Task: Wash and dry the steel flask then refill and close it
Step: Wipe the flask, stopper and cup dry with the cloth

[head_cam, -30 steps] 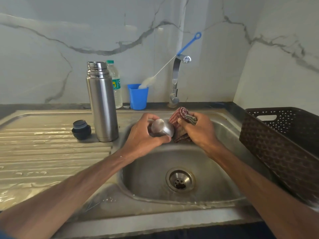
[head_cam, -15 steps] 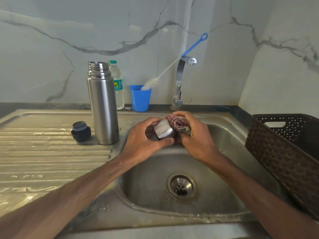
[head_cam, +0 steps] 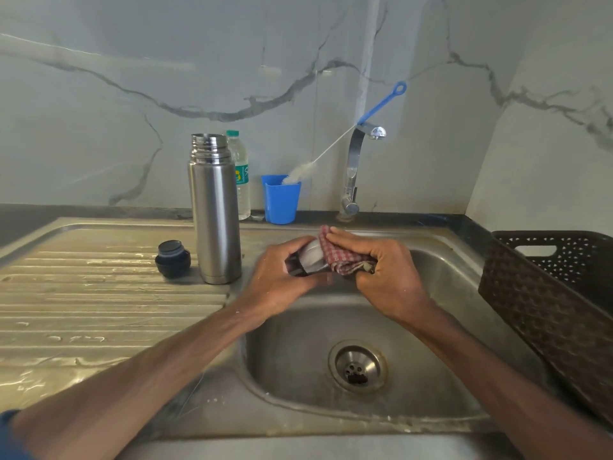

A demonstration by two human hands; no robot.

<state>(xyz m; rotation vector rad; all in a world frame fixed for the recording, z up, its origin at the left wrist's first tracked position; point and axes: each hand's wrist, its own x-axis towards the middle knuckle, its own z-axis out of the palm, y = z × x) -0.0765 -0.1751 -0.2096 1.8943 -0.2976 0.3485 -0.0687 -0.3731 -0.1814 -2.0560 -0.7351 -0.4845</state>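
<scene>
The open steel flask [head_cam: 215, 214] stands upright on the draining board beside the basin. Its black stopper [head_cam: 172, 258] lies just left of it. Over the sink basin [head_cam: 447, 293] my left hand [head_cam: 282, 283] grips the flask's steel cup lid [head_cam: 310, 257] on its side. My right hand [head_cam: 381, 270] holds a red checked cloth [head_cam: 341, 258] bunched against the lid's closed end. A plastic water bottle [head_cam: 242, 180] stands behind the flask.
A blue cup [head_cam: 282, 202] holding a long bottle brush [head_cam: 331, 151] sits on the back ledge next to the tap [head_cam: 356, 167]. A dark brown plastic basket [head_cam: 547, 300] borders the sink on the right. The ribbed draining board [head_cam: 99, 310] is wet.
The cloth has shifted over the lid's closed end as my right hand wipes around it. My left hand has turned the lid a little. The flask and stopper stay put.
</scene>
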